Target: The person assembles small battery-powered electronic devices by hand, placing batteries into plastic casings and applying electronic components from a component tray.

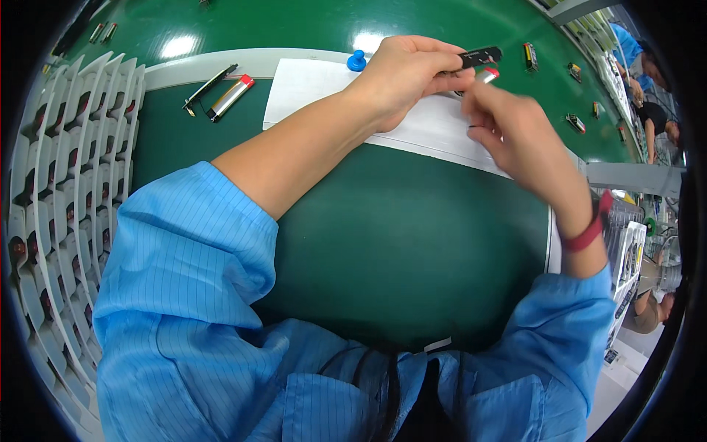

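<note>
Over a white sheet of paper (309, 92), my left hand (412, 70) is closed on a slim black strip-shaped part (484, 57). Just below that part, a silver cell with a red end (487, 74) shows between my two hands; whether a hand grips it I cannot tell. My right hand (515, 129), a little blurred, is beside it with fingers curled in. A tiny dark bit shows near its fingertips, too small to name. Left of the paper lie another silver battery cell with a red end (233, 96) and a thin black strip part (212, 83).
A blue knob (356, 60) stands at the paper's far edge. White slotted trays (81, 169) holding parts are stacked along the left. Several small battery assemblies (530, 56) sit on the green surface beyond the pale rail (191, 70). Other people (648, 70) work at the far right.
</note>
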`<state>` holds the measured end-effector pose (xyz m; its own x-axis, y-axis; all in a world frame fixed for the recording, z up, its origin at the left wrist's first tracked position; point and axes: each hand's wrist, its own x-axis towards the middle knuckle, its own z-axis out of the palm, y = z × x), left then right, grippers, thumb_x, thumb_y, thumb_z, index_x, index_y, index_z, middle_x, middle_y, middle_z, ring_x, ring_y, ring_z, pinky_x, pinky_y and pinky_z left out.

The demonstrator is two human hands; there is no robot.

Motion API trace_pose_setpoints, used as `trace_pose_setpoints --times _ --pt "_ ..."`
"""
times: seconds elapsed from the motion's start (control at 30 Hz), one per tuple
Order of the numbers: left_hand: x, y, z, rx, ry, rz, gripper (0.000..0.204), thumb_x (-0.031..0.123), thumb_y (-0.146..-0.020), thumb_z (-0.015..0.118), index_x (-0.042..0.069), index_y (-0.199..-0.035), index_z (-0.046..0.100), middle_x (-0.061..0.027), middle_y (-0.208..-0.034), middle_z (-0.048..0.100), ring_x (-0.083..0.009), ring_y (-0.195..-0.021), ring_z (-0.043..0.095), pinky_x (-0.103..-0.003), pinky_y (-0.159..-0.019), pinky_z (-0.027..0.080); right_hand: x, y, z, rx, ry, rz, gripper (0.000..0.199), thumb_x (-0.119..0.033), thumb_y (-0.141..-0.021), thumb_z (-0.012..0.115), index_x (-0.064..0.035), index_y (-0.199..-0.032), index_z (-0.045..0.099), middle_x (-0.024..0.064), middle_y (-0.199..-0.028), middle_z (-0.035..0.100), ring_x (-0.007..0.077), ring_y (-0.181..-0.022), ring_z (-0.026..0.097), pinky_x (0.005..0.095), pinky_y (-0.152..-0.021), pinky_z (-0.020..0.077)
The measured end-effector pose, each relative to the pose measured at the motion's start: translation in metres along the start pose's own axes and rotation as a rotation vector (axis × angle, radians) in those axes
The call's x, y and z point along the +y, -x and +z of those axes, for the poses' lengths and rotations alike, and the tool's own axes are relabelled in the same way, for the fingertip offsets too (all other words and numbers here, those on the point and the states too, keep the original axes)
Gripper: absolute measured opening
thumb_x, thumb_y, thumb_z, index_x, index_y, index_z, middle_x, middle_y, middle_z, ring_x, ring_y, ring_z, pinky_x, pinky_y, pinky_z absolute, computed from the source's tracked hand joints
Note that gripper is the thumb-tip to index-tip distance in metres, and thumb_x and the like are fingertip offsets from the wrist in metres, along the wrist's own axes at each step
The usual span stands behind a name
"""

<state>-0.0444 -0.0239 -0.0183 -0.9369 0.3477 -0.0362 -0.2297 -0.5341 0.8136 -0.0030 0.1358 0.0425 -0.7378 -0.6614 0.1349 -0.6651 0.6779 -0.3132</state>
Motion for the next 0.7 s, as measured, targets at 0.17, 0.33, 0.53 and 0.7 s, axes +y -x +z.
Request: trace_pose_setpoints --times 0.17,0.33,0.53,0.7 --pt "0.003 0.007 0.004 -0.034 -0.170 -0.040 0.028 0.006 -0.084 0.054 -0.014 -0.103 0.054 -0.0197 -0.094 0.060 -0.0206 -0.085 0.062 -0.027 -0.084 0.050 -0.019 0.058 0.012 0.626 0.119 -0.109 0.023 0.010 -0.072 0.059 -0.0020 -0.088 0.048 0.0119 -0.078 0.054 0.0198 -0.066 0.057 0.0305 -0.058 0.0492" --pt "0.006 0.008 0.008 -0.095 -0.233 -0.096 0.028 0.008 -0.085 0.051 -0.014 -0.102 0.055 -0.0203 -0.095 0.060 -0.0212 -0.087 0.062 -0.027 -0.084 0.049 0.016 0.036 0.004 0.729 -1.354 0.404 0.028 -0.001 -0.077 0.059 -0.0005 -0.100 0.043 0.0132 -0.082 0.059 0.0177 -0.072 0.061 0.0289 -0.066 0.0550" --pt "0.010 0.010 0.011 -0.135 -0.313 -0.166 0.029 0.011 -0.088 0.049 -0.013 -0.104 0.054 -0.0214 -0.098 0.059 -0.0223 -0.088 0.063 -0.027 -0.084 0.049 0.036 0.030 0.024 0.671 -1.520 0.479 0.020 0.000 -0.078 0.057 -0.0016 -0.095 0.046 0.0107 -0.078 0.059 0.0189 -0.073 0.062 0.0288 -0.069 0.0545" --pt "0.009 0.010 0.006 -0.132 -0.267 -0.141 0.031 0.010 -0.088 0.047 -0.014 -0.107 0.051 -0.0219 -0.100 0.059 -0.0232 -0.091 0.062 -0.027 -0.084 0.049 0.027 0.021 0.031 0.715 -1.419 0.414 0.017 -0.001 -0.080 0.058 -0.0023 -0.093 0.047 0.0093 -0.081 0.059 0.0174 -0.077 0.061 0.0292 -0.073 0.0512"
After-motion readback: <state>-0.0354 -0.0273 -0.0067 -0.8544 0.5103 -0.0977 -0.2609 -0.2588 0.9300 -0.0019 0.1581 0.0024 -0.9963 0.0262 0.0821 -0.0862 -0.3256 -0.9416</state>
